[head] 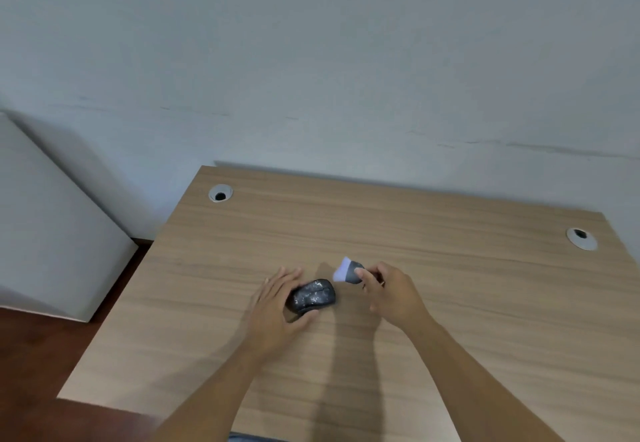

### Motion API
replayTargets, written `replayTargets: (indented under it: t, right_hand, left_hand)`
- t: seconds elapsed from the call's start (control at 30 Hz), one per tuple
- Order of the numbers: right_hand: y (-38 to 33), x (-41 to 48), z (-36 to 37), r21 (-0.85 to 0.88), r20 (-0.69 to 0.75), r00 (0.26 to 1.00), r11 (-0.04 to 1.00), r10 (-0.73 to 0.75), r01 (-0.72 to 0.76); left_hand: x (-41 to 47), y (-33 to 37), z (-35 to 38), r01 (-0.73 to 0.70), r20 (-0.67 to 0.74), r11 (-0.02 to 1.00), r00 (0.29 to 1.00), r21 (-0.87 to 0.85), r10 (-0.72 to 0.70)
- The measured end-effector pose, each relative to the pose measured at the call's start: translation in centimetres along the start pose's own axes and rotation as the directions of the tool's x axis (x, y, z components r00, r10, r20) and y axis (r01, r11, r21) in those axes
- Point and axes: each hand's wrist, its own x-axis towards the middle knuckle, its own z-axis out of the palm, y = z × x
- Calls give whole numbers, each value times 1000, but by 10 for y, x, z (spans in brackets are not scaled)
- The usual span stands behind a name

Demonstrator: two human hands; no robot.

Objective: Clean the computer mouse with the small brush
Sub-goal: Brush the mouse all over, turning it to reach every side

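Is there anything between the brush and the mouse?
Nothing. In the head view, only a narrow strip of bare wooden desk shows between the small dark brush with pale bristles and the speckled black computer mouse.

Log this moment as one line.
left hand: holds mouse on desk | right hand: grips small brush, bristles near mouse | mouse: white specks

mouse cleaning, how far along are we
Done: the right hand holds the brush. In hand: the left hand steadies the mouse on the desk, bristles just off it. Left: pale specks cover the mouse, so the brushing mostly remains.
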Motion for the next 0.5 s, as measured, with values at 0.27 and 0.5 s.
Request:
replayTargets:
  t: [0.27, 0.5]
  right_hand:
    - [-6, 8, 22, -75, -24, 992, 990, -121, 119]
    - [-29, 26, 32, 84, -63, 992, 990, -112, 117]
  left_hand:
    - [-6, 7, 0, -25, -95, 996, 995, 87, 33]
    - [-6, 3, 5, 25, -108, 999, 994, 34, -22]
